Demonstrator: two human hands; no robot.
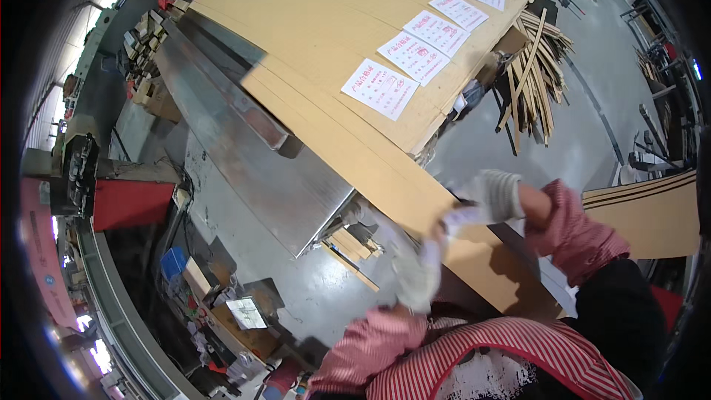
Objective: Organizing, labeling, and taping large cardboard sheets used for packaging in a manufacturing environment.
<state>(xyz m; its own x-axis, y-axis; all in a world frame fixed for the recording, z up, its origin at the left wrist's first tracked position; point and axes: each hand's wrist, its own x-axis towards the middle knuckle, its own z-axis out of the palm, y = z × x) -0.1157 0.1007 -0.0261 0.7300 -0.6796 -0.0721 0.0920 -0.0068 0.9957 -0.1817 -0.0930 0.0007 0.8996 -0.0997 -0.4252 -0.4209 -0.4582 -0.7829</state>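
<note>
A long tan strip of board (355, 152), cardboard or fibreboard by its look, slants from the large stack of tan sheets (296, 15) down toward my body. My left hand (416, 270), in a pale work glove, is at the strip's left edge, its fingers smeared by motion. Over the strip, close to the left hand, is my right hand (474, 207) in a grey-white glove. Its fingers are blurred too, near a whitish patch that I cannot make out. Whether either hand grips the strip does not show. Several white paper slips with red print (380, 89) lie along the stack's right side.
Left of the strip stands a grey metal table (252, 155) with a sharp corner. Thin wooden strips (535, 67) are heaped beyond the stack's right edge. More tan sheets (644, 211) stand at the right. A blue bin (173, 263) and clutter lie at lower left.
</note>
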